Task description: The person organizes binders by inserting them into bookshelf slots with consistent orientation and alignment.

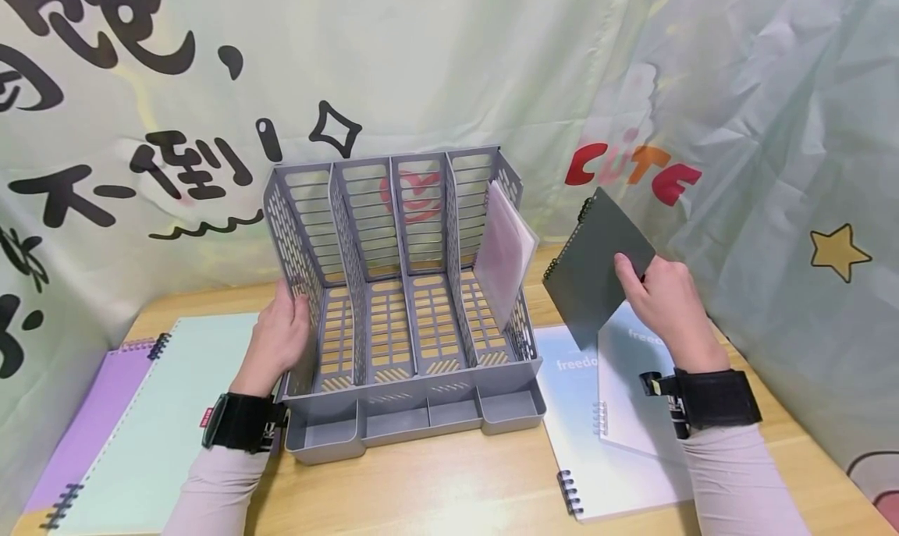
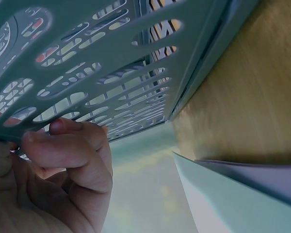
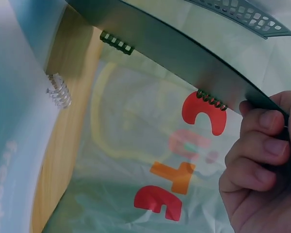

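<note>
A grey desk file rack (image 1: 414,380) with upright dividers and a row of small front trays stands on the table. My left hand (image 1: 279,329) grips its perforated left side panel (image 2: 121,73); in the left wrist view the curled fingers (image 2: 72,150) hold the panel's edge. My right hand (image 1: 663,302) pinches a dark spiral notebook (image 1: 593,263) by the edge opposite its coil. The notebook is tilted in the air, right of the rack and above the blue notebooks. A pale pink notebook (image 1: 504,255) stands in the rack's rightmost slot.
On the right lie a larger blue-white spiral notebook (image 1: 583,450) and a smaller one (image 1: 635,403) on top of it. To the left a mint spiral notebook (image 1: 154,411) overlaps a purple one (image 1: 84,419). A printed curtain (image 1: 449,60) hangs behind the wooden table (image 1: 449,489).
</note>
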Demonstrator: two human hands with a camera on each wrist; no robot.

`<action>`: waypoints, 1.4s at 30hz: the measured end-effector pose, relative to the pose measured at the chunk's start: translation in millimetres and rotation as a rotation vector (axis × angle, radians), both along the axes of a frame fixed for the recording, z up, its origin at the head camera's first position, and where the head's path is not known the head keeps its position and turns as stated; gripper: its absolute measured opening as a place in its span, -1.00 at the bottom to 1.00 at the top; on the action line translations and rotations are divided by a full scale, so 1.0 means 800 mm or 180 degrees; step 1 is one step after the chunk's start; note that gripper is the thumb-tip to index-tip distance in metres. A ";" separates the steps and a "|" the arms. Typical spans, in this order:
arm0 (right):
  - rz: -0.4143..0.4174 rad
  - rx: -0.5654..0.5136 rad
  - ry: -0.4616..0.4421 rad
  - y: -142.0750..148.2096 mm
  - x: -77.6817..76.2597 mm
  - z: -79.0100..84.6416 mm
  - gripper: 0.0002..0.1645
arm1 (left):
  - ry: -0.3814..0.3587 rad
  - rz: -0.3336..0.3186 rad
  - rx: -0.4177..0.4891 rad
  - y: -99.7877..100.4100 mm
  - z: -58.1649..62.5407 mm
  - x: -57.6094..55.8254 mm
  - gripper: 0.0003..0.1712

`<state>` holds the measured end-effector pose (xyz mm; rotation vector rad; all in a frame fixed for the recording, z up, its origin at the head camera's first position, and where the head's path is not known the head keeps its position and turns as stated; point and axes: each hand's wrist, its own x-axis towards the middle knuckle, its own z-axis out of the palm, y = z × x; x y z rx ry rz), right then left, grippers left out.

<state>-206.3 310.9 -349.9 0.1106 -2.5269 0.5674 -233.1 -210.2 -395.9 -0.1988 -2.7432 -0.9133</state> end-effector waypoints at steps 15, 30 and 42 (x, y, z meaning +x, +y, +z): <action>0.0148 -0.0075 -0.0233 0.002 0.000 0.003 -0.51 | 0.0027 -0.0002 -0.0005 0.001 0.001 -0.002 -0.47; 0.0114 -0.0137 -0.0171 -0.001 0.003 0.008 -0.52 | 0.0037 0.0029 0.0014 0.001 -0.003 -0.001 -0.49; 0.0018 -0.0224 -0.0152 -0.003 0.008 0.016 -0.46 | 0.0037 0.0026 0.0007 0.000 -0.003 -0.001 -0.46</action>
